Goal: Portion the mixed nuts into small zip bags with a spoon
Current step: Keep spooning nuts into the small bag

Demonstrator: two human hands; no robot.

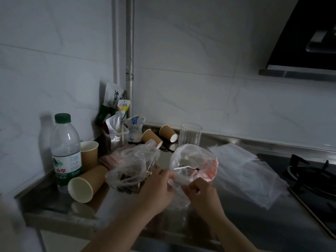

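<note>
A clear plastic bag of mixed nuts [130,176] slumps on the steel counter, left of centre. Beside it on the right, a second clear bag [192,160] stands open, with a white plastic spoon [183,167] and pink-edged zip bags [211,169] inside it. My left hand [157,190] and my right hand [199,192] both pinch the near edge of that second bag, close together. More pink zip bags [112,158] lie behind the nut bag.
A water bottle [65,150] and several paper cups, some tipped over [85,184], crowd the left. Snack packets [116,122] lean in the corner, next to a glass [190,134]. Clear bags [243,171] lie flat at the right. A gas hob [312,179] sits at the far right.
</note>
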